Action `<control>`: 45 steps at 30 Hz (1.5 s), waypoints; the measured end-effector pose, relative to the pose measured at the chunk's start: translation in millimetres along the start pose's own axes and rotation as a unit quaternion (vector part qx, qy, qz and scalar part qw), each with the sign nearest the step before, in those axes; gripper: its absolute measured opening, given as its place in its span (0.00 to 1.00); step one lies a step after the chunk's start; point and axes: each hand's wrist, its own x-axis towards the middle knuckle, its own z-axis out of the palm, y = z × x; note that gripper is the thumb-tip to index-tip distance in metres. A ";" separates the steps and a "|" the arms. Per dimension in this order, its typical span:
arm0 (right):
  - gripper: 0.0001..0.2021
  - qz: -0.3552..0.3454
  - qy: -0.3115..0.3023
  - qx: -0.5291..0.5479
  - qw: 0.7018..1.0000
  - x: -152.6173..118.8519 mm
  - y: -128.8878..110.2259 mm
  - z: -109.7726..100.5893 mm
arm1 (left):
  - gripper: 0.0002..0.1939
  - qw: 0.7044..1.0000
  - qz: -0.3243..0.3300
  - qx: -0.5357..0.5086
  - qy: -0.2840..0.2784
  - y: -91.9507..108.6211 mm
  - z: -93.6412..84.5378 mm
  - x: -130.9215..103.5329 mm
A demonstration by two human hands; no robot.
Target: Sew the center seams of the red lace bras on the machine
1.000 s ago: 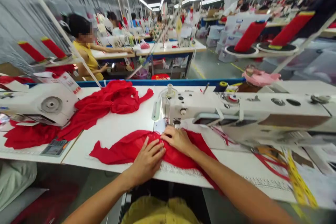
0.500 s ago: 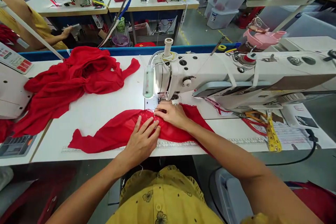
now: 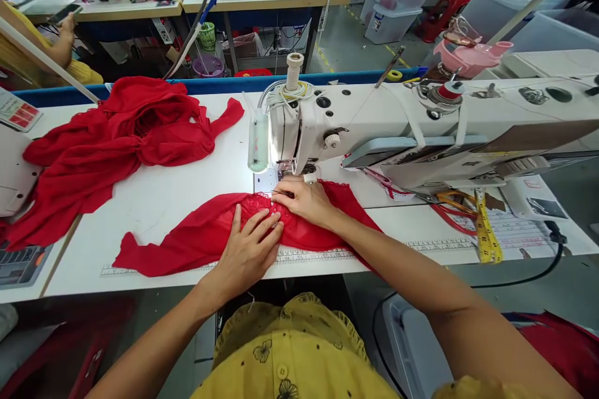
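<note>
While the red fabric piece (image 3: 196,240) lies flat at the front edge of the white surface (image 3: 187,187), both my hands press it down: left hand (image 3: 248,249) spread flat, right hand (image 3: 304,199) at its 1 o'clock, fingertips pinning lace by the sewing machine (image 3: 374,131) needle. Bigger red pile (image 3: 116,137) sits at 10 o'clock, well apart.

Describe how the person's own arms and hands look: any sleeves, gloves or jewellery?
Both forearms are bare, no sleeves reaching them. The left hand and right hand wear no gloves; no rings or watch show. The yellow top has small dark flower prints and a frilled neckline.
</note>
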 end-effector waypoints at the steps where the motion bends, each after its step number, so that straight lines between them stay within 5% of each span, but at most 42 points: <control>1: 0.09 -0.001 0.000 -0.003 1.000 -0.2 0.1 0.0 | 0.19 1.000 -0.003 0.000 -0.001 0.3 -0.3 0.0; 11: 0.08 -0.021 -0.009 -0.007 1.000 -0.8 -0.2 -2.9 | 0.19 1.000 -0.010 0.009 -0.021 0.9 -3.0 0.1; 22: 0.20 -0.182 -0.019 -0.095 0.979 -30.1 3.8 -11.8 | 0.19 1.000 -0.006 0.010 -0.010 -0.3 -1.0 -0.2; 45: 0.13 -0.103 0.005 0.010 0.995 -18.6 10.2 -8.7 | 0.20 0.999 -0.023 0.031 -0.029 2.3 -5.9 -0.4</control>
